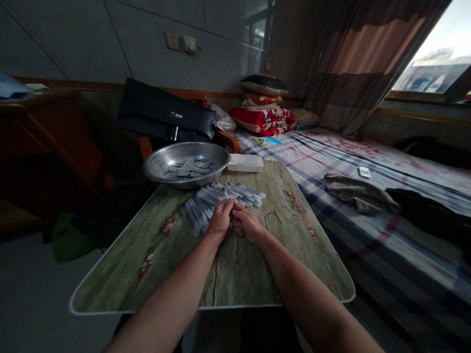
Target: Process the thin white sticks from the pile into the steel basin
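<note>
wood-print counter (239,274) beneath me, slim white sticks (221,198) just ahead of my left grip (220,220) and right grip (248,224), both curled closed, touching; can't tell what they hold.

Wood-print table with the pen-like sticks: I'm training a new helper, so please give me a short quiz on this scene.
1. True or false: the steel basin holds pen-like sticks.
2. Which is nearer the left hand? A: the steel basin. B: the loose pile of sticks.
3. What stands beside the basin on the wood-print table?

Key: 1 true; 2 B; 3 a white tray.
</note>
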{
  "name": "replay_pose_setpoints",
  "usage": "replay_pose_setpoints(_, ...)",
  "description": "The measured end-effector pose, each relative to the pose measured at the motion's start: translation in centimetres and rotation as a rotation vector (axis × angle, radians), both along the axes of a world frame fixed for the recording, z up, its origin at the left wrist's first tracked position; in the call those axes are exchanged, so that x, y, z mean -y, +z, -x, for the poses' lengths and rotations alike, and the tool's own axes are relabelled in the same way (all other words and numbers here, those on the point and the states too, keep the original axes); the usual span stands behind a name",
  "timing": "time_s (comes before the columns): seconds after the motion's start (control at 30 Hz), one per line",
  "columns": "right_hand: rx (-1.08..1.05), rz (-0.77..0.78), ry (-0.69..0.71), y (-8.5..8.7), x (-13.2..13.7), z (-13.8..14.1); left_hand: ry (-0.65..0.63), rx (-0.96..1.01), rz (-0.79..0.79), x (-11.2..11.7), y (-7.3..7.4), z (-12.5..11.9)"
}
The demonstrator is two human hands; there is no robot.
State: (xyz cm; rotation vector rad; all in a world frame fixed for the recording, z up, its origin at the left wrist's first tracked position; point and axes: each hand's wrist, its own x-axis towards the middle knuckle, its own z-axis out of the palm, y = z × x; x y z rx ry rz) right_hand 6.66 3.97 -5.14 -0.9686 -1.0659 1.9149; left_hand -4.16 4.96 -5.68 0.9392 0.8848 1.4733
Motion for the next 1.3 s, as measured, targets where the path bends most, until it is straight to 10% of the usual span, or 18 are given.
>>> replay_pose_setpoints(1.3, -0.031, -0.133, -0.020, -0.4, -0.6, -0.2, 0.035, -0.157, -0.057, -0.2, 0.8, 0.9)
